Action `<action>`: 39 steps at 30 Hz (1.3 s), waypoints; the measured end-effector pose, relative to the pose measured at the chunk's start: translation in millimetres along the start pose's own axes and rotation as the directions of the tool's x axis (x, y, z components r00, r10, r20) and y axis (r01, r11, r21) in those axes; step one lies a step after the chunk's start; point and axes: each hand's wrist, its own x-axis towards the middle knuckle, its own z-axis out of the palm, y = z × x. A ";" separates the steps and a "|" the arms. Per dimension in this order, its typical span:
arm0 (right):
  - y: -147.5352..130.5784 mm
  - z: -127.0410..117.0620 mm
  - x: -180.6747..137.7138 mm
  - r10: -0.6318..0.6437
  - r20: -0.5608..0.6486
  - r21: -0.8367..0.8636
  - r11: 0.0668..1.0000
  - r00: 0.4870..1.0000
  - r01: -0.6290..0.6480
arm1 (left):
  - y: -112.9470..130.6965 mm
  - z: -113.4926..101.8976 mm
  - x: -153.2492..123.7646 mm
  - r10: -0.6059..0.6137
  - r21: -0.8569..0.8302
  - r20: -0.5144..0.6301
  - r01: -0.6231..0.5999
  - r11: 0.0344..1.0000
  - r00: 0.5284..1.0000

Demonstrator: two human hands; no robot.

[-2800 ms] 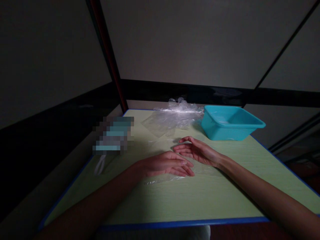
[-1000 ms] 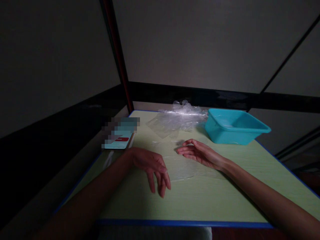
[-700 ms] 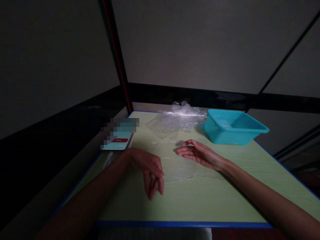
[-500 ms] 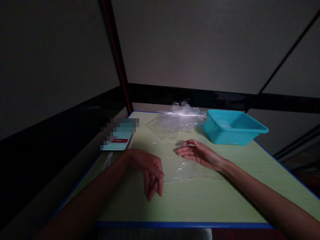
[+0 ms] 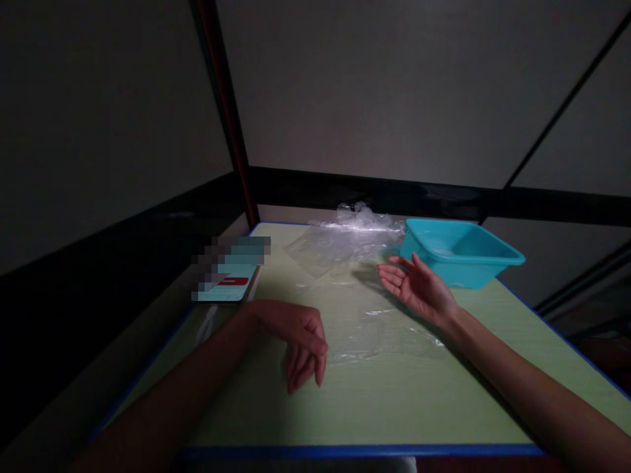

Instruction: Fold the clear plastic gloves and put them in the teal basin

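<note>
A clear plastic glove or sheet (image 5: 374, 332) lies flat on the green table (image 5: 394, 401) between my hands. My left hand (image 5: 298, 341) rests on the table at its left edge, fingers curled down and pinching that edge. My right hand (image 5: 419, 289) hovers above the table behind the sheet, palm up, fingers apart, holding nothing. It is close to the near corner of a teal plastic basin (image 5: 458, 253).
A heap of crumpled clear plastic (image 5: 348, 240) lies at the back middle of the table, left of the basin. A phone (image 5: 227, 279) with a lit screen lies at the left edge, a white cable (image 5: 204, 325) in front of it. Dark walls surround the table.
My right hand has lifted off the clear sheet and moved back and right toward the basin, turning palm up. My left hand has curled at the sheet's left edge.
</note>
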 end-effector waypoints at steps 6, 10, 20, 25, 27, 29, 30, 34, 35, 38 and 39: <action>-11.8 -17.1 3.8 -0.165 -0.068 -0.307 0.942 0.984 0.136 | 3.1 -1.9 11.7 0.275 0.151 -0.531 -0.230 0.961 0.802; -13.2 -22.6 1.3 -0.256 -0.015 -0.585 0.787 0.967 0.199 | 2.8 -0.7 24.0 0.361 0.341 -0.754 -0.143 0.929 0.549; -8.8 -19.1 -2.3 -0.234 0.125 -0.885 0.414 0.964 0.215 | -0.3 17.4 39.4 0.646 0.887 -0.442 0.197 0.417 0.622; -9.4 -19.6 -2.7 -0.239 0.148 -0.921 0.321 0.960 0.222 | 2.6 23.5 45.9 0.538 0.908 -0.418 0.323 0.266 0.732; -9.5 -20.0 -2.7 -0.234 0.157 -0.926 0.302 0.960 0.225 | 2.3 23.1 47.5 0.519 0.909 -0.417 0.344 0.237 0.746; -9.4 -20.1 -2.8 -0.232 0.164 -0.928 0.292 0.959 0.230 | 1.2 22.0 48.6 0.502 0.908 -0.420 0.355 0.224 0.756; -9.4 -19.9 -2.9 -0.233 0.167 -0.929 0.288 0.958 0.232 | 0.5 21.4 49.0 0.493 0.907 -0.422 0.360 0.221 0.761; -9.5 -19.3 -3.2 -0.235 0.169 -0.934 0.272 0.957 0.231 | -1.4 19.8 49.9 0.481 0.905 -0.425 0.363 0.222 0.767; -9.5 -19.3 -3.2 -0.234 0.168 -0.934 0.273 0.958 0.230 | -1.6 19.7 50.0 0.484 0.906 -0.424 0.360 0.225 0.765; -9.7 -20.1 -3.2 -0.229 0.171 -0.936 0.266 0.958 0.231 | -1.9 19.9 49.7 0.488 0.906 -0.423 0.351 0.238 0.763; -9.8 -20.5 -3.2 -0.229 0.173 -0.938 0.259 0.958 0.232 | -1.9 20.0 49.6 0.485 0.905 -0.425 0.350 0.242 0.764</action>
